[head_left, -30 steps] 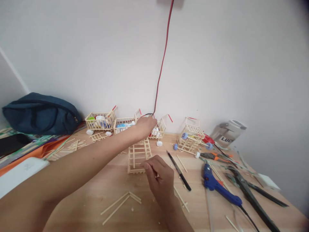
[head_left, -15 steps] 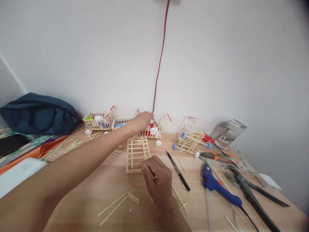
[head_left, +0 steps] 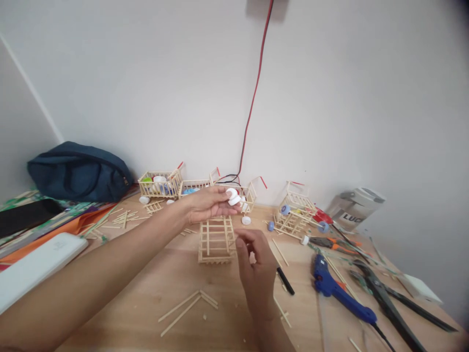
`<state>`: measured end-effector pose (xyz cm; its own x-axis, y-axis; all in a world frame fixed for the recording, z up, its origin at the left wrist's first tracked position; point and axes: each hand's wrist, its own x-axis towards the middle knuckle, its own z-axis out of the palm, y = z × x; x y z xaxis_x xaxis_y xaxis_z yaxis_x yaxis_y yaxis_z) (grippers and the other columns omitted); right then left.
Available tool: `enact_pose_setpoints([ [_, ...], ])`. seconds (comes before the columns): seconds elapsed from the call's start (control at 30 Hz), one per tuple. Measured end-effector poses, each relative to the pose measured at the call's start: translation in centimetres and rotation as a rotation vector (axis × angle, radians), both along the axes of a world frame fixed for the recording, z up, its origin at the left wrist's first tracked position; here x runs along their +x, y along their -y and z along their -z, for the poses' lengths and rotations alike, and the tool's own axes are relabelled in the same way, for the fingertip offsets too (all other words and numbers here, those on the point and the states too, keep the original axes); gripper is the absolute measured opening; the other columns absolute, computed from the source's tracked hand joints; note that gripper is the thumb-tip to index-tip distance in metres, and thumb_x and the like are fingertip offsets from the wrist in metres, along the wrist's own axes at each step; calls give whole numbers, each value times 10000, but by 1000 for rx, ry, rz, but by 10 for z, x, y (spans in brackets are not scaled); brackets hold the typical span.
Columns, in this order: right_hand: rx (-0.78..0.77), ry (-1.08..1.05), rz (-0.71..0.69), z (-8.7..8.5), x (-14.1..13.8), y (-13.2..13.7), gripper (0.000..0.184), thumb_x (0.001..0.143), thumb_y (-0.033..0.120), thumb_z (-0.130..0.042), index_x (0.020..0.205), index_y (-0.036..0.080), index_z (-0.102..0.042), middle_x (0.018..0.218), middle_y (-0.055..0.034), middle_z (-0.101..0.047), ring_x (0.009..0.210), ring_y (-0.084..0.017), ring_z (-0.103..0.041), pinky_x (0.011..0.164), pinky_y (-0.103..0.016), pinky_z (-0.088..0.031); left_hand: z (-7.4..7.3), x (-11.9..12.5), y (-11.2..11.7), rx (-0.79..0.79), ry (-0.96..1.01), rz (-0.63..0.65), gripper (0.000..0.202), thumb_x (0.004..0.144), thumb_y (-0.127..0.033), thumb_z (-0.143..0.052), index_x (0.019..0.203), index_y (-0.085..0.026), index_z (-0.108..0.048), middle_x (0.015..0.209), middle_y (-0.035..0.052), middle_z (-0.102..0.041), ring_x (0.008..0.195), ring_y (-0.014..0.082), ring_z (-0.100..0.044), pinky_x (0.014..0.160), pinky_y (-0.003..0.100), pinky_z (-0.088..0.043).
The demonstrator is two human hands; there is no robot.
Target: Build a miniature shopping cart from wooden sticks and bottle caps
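Observation:
My left hand (head_left: 208, 203) is stretched out over the table and pinches two white bottle caps (head_left: 233, 196) between thumb and fingers, just in front of a small stick cart (head_left: 249, 195). Below it a ladder-like frame of thin wooden sticks (head_left: 217, 240) stands on the wooden table (head_left: 146, 293). My right hand (head_left: 256, 266) hovers beside the frame's right edge with fingers loosely curled; whether it holds anything I cannot make out. A black pen (head_left: 285, 280) lies partly under that hand.
Several stick carts line the wall, among them one (head_left: 159, 183) with coloured caps and one (head_left: 295, 211) at the right. A blue glue gun (head_left: 339, 293), pliers (head_left: 381, 298), loose sticks (head_left: 190, 305), a dark blue bag (head_left: 78, 171) and a red-black cable (head_left: 252, 102) are around.
My left hand has drawn back from the cart by the wall with white caps now in its fingers. My right hand has shifted slightly right and lifted off the stick frame.

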<state>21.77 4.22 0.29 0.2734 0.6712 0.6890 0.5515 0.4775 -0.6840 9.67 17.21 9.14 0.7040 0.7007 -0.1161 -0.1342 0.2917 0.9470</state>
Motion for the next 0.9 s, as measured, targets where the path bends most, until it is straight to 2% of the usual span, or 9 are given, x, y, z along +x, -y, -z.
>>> enact_pose_setpoints([
  [0.07, -2, -34, 21, 3, 2, -3, 279, 906, 282, -563, 1171, 202, -596, 1022, -72, -609, 825, -160, -562, 650, -271, -453, 10, -10, 14, -54, 43, -35, 81, 904, -137, -542, 950, -95, -595, 912, 131, -714, 831, 147, -708, 784, 245, -566],
  [0.2, -41, -28, 26, 6, 4, -7, 519, 858, 361, -636, 1334, 208, -496, 1122, -95, -571, 885, -184, -551, 664, -293, -459, 28, -19, 44, 58, 52, -108, 185, 797, -236, -705, 898, -106, -621, 915, 120, -718, 841, 190, -708, 796, 321, -572],
  [0.37, -52, 87, 16, 5, 0, -8, 297, 863, 335, -635, 1132, 210, -626, 1004, -58, -624, 825, -173, -543, 666, -292, -426, 43, -23, 69, 407, -47, -208, 143, 770, -271, -690, 844, -153, -659, 859, 54, -700, 860, 200, -672, 750, 307, -566],
  [0.43, -57, 104, 14, 6, -2, -8, 263, 867, 321, -626, 1102, 205, -637, 959, -48, -644, 793, -168, -543, 665, -289, -424, 48, -25, 73, 482, -75, -251, 107, 780, -272, -668, 806, -169, -657, 841, 35, -693, 850, 189, -659, 755, 292, -560],
  [0.5, -73, 122, 2, 7, -3, -8, 243, 865, 308, -623, 1082, 200, -646, 929, -43, -656, 762, -162, -539, 662, -285, -425, 51, -29, 74, 421, -44, -256, 131, 777, -291, -674, 788, -167, -635, 836, 34, -692, 831, 188, -659, 755, 307, -567],
  [0.6, -96, 91, -24, 8, -3, -8, 242, 858, 312, -628, 1068, 195, -645, 948, -44, -663, 720, -150, -522, 654, -279, -432, 53, -36, 73, 199, 90, -245, 221, 761, -330, -708, 842, -151, -608, 876, 56, -702, 826, 189, -674, 771, 349, -576],
  [0.7, -92, -14, -78, 10, -2, -8, 260, 864, 329, -624, 1086, 192, -632, 1007, -58, -660, 726, -147, -527, 688, -295, -455, 54, -44, 72, -10, 179, -251, 223, 753, -269, -728, 878, -142, -594, 909, 75, -706, 831, 175, -686, 797, 333, -564],
  [0.8, -50, -29, -148, 10, -2, -9, 238, 868, 332, -626, 1070, 208, -647, 1062, -76, -643, 888, -190, -572, 765, -331, -464, 56, -50, 73, -159, 234, -166, 141, 756, -185, -698, 850, -129, -608, 912, 77, -691, 839, 173, -682, 797, 311, -560],
  [0.9, -31, 3, -208, 8, -5, -9, 232, 869, 342, -628, 1071, 231, -656, 1154, -92, -613, 1096, -234, -552, 872, -369, -457, 57, -52, 76, -239, 272, -77, 148, 831, -257, -633, 858, -113, -653, 828, 51, -639, 714, 117, -630, 623, 212, -538],
])
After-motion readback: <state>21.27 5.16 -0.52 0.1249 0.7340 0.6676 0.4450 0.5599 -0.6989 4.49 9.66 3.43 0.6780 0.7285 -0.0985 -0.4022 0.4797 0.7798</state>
